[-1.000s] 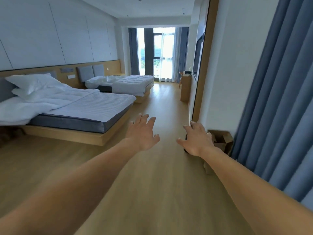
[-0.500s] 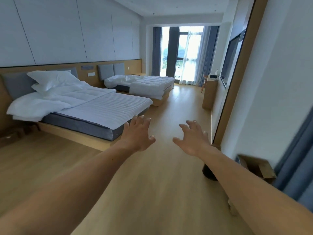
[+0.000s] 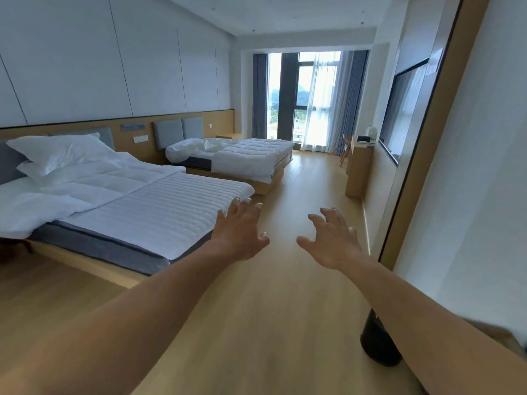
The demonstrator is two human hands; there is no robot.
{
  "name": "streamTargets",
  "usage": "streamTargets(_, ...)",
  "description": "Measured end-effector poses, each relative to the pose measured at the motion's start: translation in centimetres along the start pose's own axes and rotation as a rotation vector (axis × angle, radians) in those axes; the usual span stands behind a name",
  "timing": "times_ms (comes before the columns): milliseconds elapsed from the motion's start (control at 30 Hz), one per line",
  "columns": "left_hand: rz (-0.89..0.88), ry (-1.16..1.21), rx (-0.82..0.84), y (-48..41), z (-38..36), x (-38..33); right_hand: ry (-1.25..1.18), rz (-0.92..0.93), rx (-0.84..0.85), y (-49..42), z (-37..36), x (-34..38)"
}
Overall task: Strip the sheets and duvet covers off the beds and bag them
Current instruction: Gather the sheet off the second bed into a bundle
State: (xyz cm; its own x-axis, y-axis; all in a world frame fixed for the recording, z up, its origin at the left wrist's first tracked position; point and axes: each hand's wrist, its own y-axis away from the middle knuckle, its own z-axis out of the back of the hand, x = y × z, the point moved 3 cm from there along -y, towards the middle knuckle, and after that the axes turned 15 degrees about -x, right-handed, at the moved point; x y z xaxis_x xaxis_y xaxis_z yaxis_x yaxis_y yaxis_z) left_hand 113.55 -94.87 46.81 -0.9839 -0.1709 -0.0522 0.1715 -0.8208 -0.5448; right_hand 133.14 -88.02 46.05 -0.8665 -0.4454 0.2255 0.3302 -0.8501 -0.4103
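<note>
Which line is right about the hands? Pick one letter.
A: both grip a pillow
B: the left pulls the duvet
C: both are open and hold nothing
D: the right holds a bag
C: the left hand and right hand reach out over the floor with fingers spread, touching nothing, and the near bed lies off to their left.

A dark bin (image 3: 376,349) (partly hidden) stands on the floor (image 3: 285,309).
</note>
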Motion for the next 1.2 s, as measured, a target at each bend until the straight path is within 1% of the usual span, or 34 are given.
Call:
streamTargets(100, 0.003, -0.003, -0.011, -6.4, -4.6, -0.5, -0.011, 0.010, -0.007, -7.1, -3.3, -2.7)
streamTargets(267, 0.059, -0.020, -0.016, -17.3, -10.5, -0.9, -0.032, 0.038, 0.004, -19.2, -7.1, -7.3)
streamTargets(367, 0.088, -0.033, -0.063, -23.3, -13.5, -1.1, -0.052, 0.050, -0.005, -26.1, -9.0, -9.6)
streamTargets(500, 0.079, -0.058, -0.028, -30.1, -18.6, -0.9, -0.076, 0.075, 0.020, -33.8, -12.8, -11.5)
streamTargets(700, 0.089, -0.078, -0.011, -41.6, -28.2, 1.0, -0.070, 0.096, 0.008, -46.9, -19.6, -14.4)
streamTargets(900, 0.074, -0.033, 0.013, -55.2, -36.8, 2.5, -0.056, 0.044, -0.003, -60.5, -25.1, -17.9)
streamTargets(1100, 0.018, -0.001, 0.038, -68.0, -44.7, 1.1, -0.070, -0.017, 0.011, -72.3, -29.9, -22.6)
streamTargets(1200, -0.004, -0.014, 0.037, -74.3, -49.5, 0.3, -0.078, -0.029, -0.014, -79.2, -32.5, -25.7)
